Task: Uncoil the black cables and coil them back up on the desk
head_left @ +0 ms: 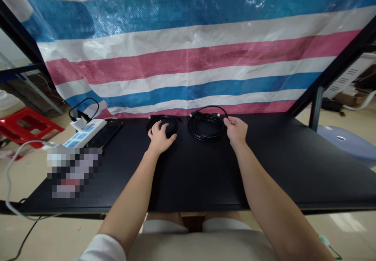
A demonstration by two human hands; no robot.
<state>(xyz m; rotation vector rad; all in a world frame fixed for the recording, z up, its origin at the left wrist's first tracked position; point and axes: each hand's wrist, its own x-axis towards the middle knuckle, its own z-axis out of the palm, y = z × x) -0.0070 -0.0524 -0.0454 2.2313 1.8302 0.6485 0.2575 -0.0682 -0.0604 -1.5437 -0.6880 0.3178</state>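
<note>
Two coiled black cables lie at the far side of a black table. My left hand rests flat on the left coil, fingers spread over it. My right hand pinches the right edge of the right coil, thumb and fingers closed on the cable. Both coils lie flat on the table, a small gap between them.
A white and blue power strip with a plugged black cable and a dark phone lie at the table's far left. A striped tarp hangs behind. A red stool stands on the floor left, and a pale stool right.
</note>
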